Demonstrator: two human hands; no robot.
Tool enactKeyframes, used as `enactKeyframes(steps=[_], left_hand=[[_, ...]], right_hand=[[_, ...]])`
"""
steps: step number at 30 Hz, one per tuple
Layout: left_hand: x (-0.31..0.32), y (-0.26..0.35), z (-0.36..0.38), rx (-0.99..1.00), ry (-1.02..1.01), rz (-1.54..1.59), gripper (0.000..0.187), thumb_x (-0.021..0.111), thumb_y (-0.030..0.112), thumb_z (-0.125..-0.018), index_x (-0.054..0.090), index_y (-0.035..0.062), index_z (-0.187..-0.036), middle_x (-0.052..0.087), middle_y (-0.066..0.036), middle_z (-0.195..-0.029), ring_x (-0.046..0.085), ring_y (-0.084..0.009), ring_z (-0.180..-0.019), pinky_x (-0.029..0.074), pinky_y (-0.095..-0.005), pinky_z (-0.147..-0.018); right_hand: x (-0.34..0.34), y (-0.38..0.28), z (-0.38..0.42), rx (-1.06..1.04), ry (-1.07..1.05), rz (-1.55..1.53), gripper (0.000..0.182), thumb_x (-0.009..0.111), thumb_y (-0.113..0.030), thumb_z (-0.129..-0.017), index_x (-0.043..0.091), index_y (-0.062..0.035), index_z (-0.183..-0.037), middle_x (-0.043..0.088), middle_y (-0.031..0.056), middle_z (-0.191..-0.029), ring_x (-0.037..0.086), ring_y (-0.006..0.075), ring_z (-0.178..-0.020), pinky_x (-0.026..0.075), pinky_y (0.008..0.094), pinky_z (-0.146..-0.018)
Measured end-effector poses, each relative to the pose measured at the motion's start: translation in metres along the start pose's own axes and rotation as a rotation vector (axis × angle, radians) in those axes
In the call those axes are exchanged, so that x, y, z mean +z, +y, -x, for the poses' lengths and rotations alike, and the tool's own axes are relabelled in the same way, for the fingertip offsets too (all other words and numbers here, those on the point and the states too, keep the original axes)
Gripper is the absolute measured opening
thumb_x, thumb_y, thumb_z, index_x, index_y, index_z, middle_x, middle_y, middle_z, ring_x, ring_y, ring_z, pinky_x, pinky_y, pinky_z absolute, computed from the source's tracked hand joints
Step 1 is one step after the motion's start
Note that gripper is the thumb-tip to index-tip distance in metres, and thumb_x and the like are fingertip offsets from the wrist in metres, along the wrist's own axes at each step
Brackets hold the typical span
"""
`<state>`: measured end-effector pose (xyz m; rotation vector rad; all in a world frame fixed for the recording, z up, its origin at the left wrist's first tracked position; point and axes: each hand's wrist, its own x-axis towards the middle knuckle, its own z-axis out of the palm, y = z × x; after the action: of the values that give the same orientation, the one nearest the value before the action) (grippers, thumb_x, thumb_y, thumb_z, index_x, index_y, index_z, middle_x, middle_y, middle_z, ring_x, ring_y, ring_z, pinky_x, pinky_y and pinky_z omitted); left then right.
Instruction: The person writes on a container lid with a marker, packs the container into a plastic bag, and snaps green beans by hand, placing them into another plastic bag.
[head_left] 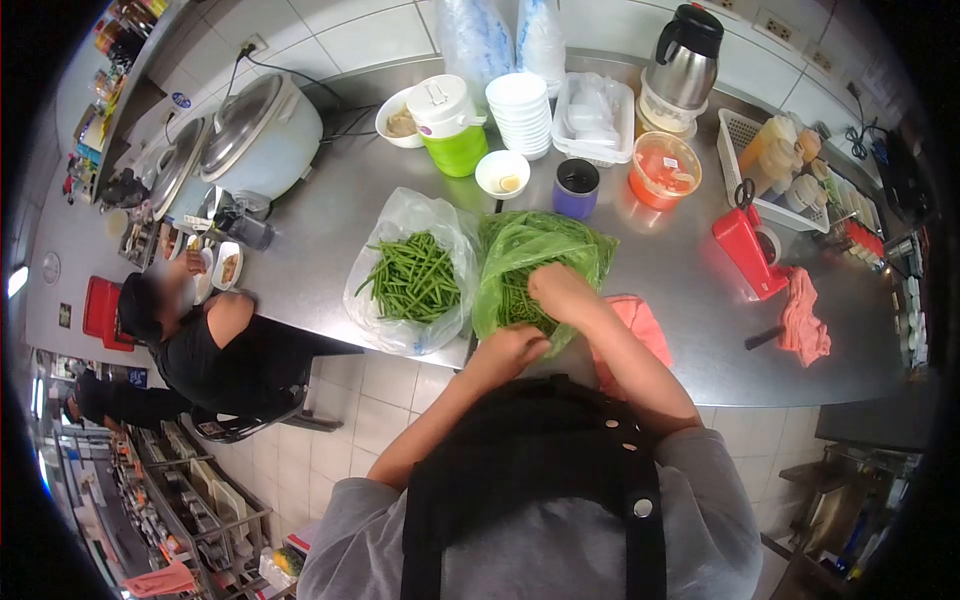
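A green plastic bag (pixel 590 238) lies open on the steel counter in front of me, with green beans (pixel 522 297) inside. My right hand (pixel 562 293) reaches into its opening, fingers curled down at the beans; what they grip is hidden. At the bag's near edge, my left hand (pixel 512 352) has its fingers pinched together, and anything in them is too small to make out. To the left stands a clear plastic bag (pixel 358 290), its top spread wide around a heap of cut green beans (pixel 415 278). A pink cloth (pixel 640 335) lies beside my right forearm.
Behind the bags stand a small white bowl (pixel 502 174), a purple cup (pixel 576 190), a green-and-white jug (pixel 452 140) and an orange-filled tub (pixel 664 172). A red tape dispenser (pixel 748 255) sits right. Another person (pixel 215 345) sits at the counter's left.
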<state>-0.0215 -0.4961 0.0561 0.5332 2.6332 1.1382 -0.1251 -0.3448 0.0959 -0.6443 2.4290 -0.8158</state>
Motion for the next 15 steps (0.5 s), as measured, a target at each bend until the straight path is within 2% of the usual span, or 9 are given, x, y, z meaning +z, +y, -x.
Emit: enactKeyframes(steps=[1,2,3,4,5,7,9,10,15], left_hand=[[-0.002,-0.001,-0.003,-0.055,0.083,0.007,0.025,0.062,0.024,-0.093,0.065,0.0019,-0.104,0.068,-0.018,-0.099,0.065,-0.0381,-0.089,0.051,-0.0434,-0.076],[-0.004,-0.001,-0.008,-0.103,0.183,-0.028,0.020,0.060,0.018,-0.093,0.067,0.0006,-0.100,0.068,-0.019,-0.095,0.065,-0.0392,-0.088,0.051,-0.0430,-0.077],[-0.007,-0.005,-0.013,-0.100,0.180,-0.028,0.020,0.060,0.018,-0.093,0.067,0.0006,-0.100,0.068,-0.019,-0.095,0.065,-0.0392,-0.088,0.051,-0.0430,-0.077],[-0.012,-0.010,-0.019,-0.092,0.280,-0.074,0.019,0.059,0.015,-0.093,0.066,0.0007,-0.102,0.067,-0.019,-0.096,0.064,-0.0397,-0.087,0.051,-0.0434,-0.077],[-0.015,-0.014,-0.024,-0.088,0.381,-0.120,0.018,0.058,0.012,-0.093,0.066,0.0008,-0.105,0.067,-0.020,-0.096,0.064,-0.0403,-0.087,0.051,-0.0438,-0.078],[-0.025,-0.011,-0.032,-0.089,0.378,-0.101,0.019,0.058,0.007,-0.091,0.066,0.0015,-0.107,0.066,-0.019,-0.099,0.062,-0.0405,-0.091,0.050,-0.0442,-0.081],[-0.031,-0.005,-0.037,0.050,0.381,-0.083,0.020,0.059,0.006,-0.088,0.066,0.0027,-0.107,0.066,-0.016,-0.100,0.061,-0.0385,-0.098,0.049,-0.0432,-0.085],[-0.031,-0.006,-0.039,0.054,0.374,-0.084,0.020,0.059,0.006,-0.088,0.066,0.0027,-0.107,0.066,-0.016,-0.100,0.061,-0.0385,-0.098,0.049,-0.0432,-0.085],[-0.037,-0.009,-0.039,0.085,0.271,-0.371,0.018,0.064,0.009,-0.085,0.069,0.0054,-0.102,0.066,-0.011,-0.098,0.060,-0.0339,-0.099,0.047,-0.0427,-0.086]], right_hand=[[0.020,0.020,-0.001,0.021,0.198,0.289,0.012,0.068,-0.010,-0.083,0.065,0.0014,-0.087,0.068,0.0161,-0.088,0.067,0.0324,-0.086,0.052,0.0416,-0.075],[0.037,0.037,-0.002,0.027,0.203,0.288,0.012,0.068,-0.010,-0.083,0.065,0.0014,-0.087,0.068,0.0161,-0.088,0.067,0.0324,-0.086,0.052,0.0416,-0.075],[0.053,0.053,-0.003,-0.043,0.350,0.305,0.011,0.065,-0.010,-0.084,0.066,0.0000,-0.088,0.065,0.0162,-0.095,0.065,0.0322,-0.093,0.053,0.0415,-0.078],[0.057,0.059,-0.001,-0.116,0.496,0.322,0.012,0.062,-0.011,-0.084,0.066,-0.0013,-0.090,0.063,0.0163,-0.101,0.063,0.0321,-0.099,0.053,0.0413,-0.081],[0.058,0.067,0.001,-0.118,0.495,0.322,0.012,0.062,-0.011,-0.084,0.066,-0.0013,-0.090,0.063,0.0163,-0.101,0.063,0.0321,-0.099,0.053,0.0413,-0.081],[0.050,0.067,0.009,-0.130,0.465,0.195,0.012,0.072,-0.012,-0.078,0.067,-0.0034,-0.086,0.062,0.0132,-0.098,0.060,0.0335,-0.100,0.049,0.0423,-0.084],[0.037,0.062,0.021,-0.130,0.417,0.184,0.013,0.071,-0.011,-0.079,0.067,-0.0036,-0.089,0.062,0.0133,-0.100,0.060,0.0334,-0.101,0.050,0.0424,-0.084],[0.033,0.059,0.027,-0.132,0.361,0.170,0.014,0.069,-0.010,-0.080,0.067,-0.0039,-0.093,0.061,0.0134,-0.103,0.060,0.0332,-0.102,0.050,0.0425,-0.085],[0.029,0.064,0.034,-0.151,0.371,0.076,0.015,0.069,-0.013,-0.081,0.067,-0.0039,-0.093,0.062,0.0136,-0.099,0.061,0.0337,-0.099,0.050,0.0429,-0.083]])
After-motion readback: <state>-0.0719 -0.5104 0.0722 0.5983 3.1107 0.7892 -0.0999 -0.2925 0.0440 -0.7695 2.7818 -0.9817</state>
